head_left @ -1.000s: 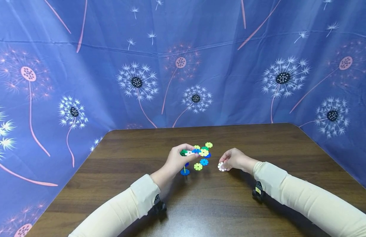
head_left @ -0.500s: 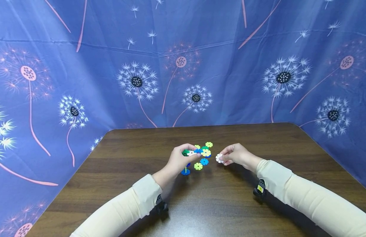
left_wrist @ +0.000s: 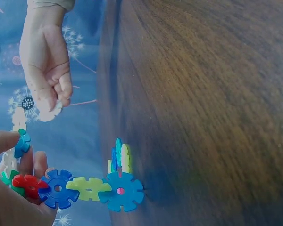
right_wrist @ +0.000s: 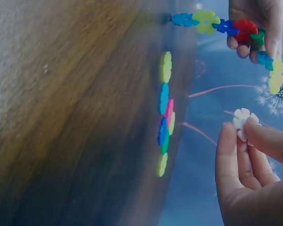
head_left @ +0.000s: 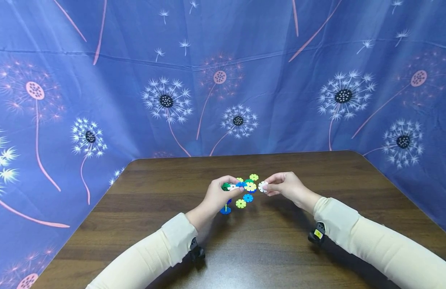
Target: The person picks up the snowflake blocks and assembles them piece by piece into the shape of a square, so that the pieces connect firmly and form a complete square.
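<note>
My left hand point(head_left: 216, 196) grips the upper part of a chain of slotted plastic snowflake discs. A light blue disc point(left_wrist: 121, 192) is its foot, low at the tabletop; from it rise yellow, dark blue, red point(left_wrist: 30, 186) and green discs. The chain's top bends sideways toward my right hand, through white and blue discs to a pale yellow disc point(head_left: 250, 186). Between thumb and fingers, my right hand point(head_left: 290, 188) pinches a white snowflake disc point(right_wrist: 241, 120). That disc is held up just to the right of the yellow end, with a small gap in the right wrist view.
Several loose discs lie on the brown wooden table point(head_left: 273, 249) close behind and beneath the chain: yellow point(head_left: 241, 203), blue point(head_left: 248, 198), another yellow point(head_left: 253, 177), and a pink one point(right_wrist: 170, 111). A blue dandelion-patterned cloth point(head_left: 280, 100) hangs along the table's far edge.
My right hand has lifted the white disc from near the tabletop and brought it up and left, close to the chain's yellow end. My left hand and its chain have hardly moved.
</note>
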A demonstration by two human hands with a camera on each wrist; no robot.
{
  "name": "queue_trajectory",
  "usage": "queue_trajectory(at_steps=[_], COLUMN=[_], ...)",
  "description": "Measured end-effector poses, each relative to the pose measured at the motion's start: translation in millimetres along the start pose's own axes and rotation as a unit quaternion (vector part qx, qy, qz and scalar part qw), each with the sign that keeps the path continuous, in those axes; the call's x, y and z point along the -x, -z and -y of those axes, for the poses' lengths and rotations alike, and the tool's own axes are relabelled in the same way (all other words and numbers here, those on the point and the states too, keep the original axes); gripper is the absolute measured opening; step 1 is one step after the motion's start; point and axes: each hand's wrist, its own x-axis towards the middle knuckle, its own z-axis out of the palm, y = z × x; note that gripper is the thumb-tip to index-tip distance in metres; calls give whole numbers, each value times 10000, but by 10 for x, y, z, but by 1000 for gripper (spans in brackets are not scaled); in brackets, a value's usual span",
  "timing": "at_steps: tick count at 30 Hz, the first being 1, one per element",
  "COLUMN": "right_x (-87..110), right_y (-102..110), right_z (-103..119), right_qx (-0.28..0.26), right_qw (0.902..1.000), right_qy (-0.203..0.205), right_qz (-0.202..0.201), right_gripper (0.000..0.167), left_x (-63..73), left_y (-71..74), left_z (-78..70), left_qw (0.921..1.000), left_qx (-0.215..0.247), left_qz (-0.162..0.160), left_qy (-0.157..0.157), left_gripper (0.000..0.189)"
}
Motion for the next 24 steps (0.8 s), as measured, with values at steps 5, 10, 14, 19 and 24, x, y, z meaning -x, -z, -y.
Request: queue_trajectory(at_steps=[5,10,14,19,24], right_x=[20,38,46,45,33], right_y=[-33,-51,-61,-70,-79], right_z=[66,128,151,172,190], right_qx=[-49,8,37,87,102], right_qw=[9999,9997,9997,9999,9998], right_qy=[147,227,200,100,137], right_qz=[-18,95,138,91,72], right_gripper=[27,28,27,26,26], left_x=[-6,-9,6,90,213], left_y=[7,12,14,29,63], left_z=[17,29,4,-159,-357], left_qw=[10000,10000,9999,9998,9999], left_qx=[15,41,88,72,90], left_qz=[16,19,-12,-15,-8], left_qy=[37,36,92,190,111], left_gripper=[22,27,27,20,20])
